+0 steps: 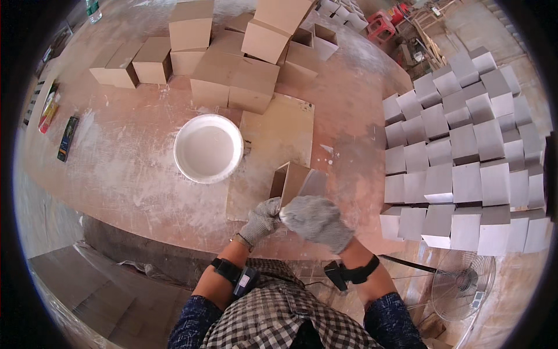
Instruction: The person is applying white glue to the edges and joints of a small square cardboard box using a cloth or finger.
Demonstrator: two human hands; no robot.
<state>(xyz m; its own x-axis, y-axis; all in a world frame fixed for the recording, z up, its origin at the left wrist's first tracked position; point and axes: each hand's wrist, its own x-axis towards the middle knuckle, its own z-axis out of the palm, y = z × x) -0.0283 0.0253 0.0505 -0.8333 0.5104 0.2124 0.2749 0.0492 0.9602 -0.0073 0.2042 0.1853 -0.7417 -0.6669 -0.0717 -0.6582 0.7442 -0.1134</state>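
Note:
An open-ended cardboard box point(295, 185), brown with a pale grey panel point(314, 182) at its right, stands tilted on a worn tan board point(273, 134) near the table's front edge. My left hand point(262, 221), in a grey knit glove, grips the box's near left corner with fingers closed. My right hand point(317, 221), gloved alike and slightly blurred, is closed at the near edge of the box beside the left; its fingertips are partly hidden. Left of the board sits a white round bowl point(208, 148) of whitish liquid or paste.
Several brown boxes point(235, 78) stand stacked at the table's far side. Stacked grey-white boxes point(459, 148) rise at the right. A dark slim carton point(68, 138) lies on the left, near a bottle point(93, 10) farther back. A wire-caged fan point(463, 285) stands lower right.

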